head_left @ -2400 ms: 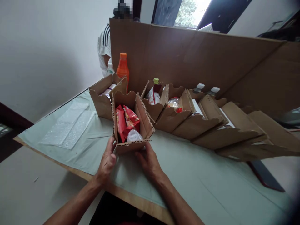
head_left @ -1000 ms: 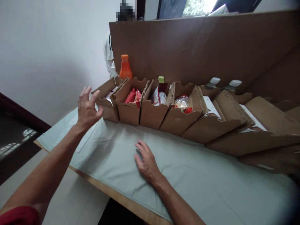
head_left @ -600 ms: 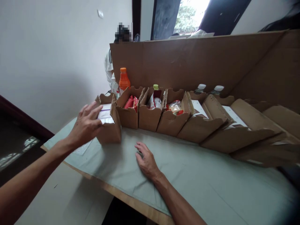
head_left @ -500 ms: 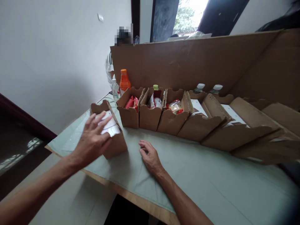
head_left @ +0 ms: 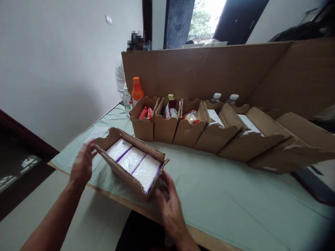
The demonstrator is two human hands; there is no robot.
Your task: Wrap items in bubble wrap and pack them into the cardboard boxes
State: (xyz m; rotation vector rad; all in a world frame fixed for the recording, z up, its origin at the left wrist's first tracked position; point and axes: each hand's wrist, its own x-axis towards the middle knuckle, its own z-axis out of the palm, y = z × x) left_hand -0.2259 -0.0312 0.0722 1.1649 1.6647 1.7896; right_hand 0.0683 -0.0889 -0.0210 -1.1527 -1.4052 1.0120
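Note:
An open-topped cardboard box is at the near left part of the table, lengthwise between my hands. Inside it lie several white, plastic-wrapped packs with purple edges, set in a row. My left hand is at the box's left end, its slightly blurred fingertips against the corner. At the opposite end, my right hand cups the right corner, fingers against the end wall and thumb lower down. The undersides of the packs and the box's far outer wall are hidden.
Behind stands a row of cardboard bins with red packets and other packaged goods. An orange bottle and a clear bottle stand to their left. A tall cardboard panel rises behind; a person is beyond it.
The box has been turned, so its long side and row of packs now show. My left hand has moved off the packs to its left end; my right hand has come to its right end.

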